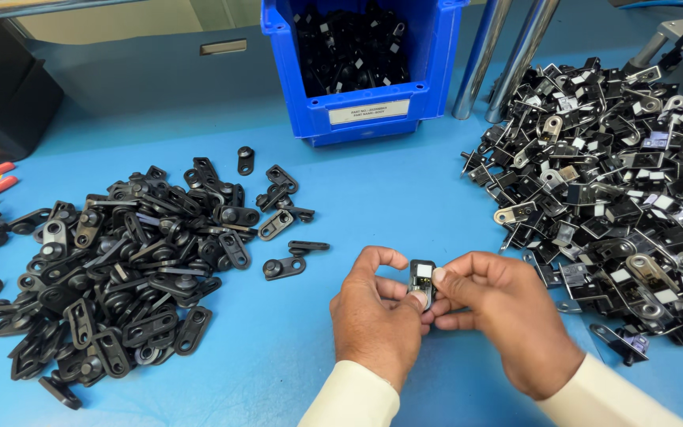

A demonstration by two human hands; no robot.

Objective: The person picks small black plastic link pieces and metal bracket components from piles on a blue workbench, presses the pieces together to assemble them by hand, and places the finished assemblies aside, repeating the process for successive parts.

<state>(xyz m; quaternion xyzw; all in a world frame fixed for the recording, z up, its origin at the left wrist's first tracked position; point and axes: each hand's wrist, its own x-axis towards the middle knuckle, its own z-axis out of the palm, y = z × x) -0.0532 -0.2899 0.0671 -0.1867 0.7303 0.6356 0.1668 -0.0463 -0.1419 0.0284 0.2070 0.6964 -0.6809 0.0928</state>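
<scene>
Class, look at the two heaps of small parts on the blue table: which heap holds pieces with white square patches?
The right-hand heap: its metal parts carry white patches. The left-hand heap is plain black flat pieces.

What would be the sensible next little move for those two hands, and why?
Probably press the small black part together with the thumbs: both the left hand and the right hand pinch it between fingertips above the blue table, apart from both piles.
</scene>
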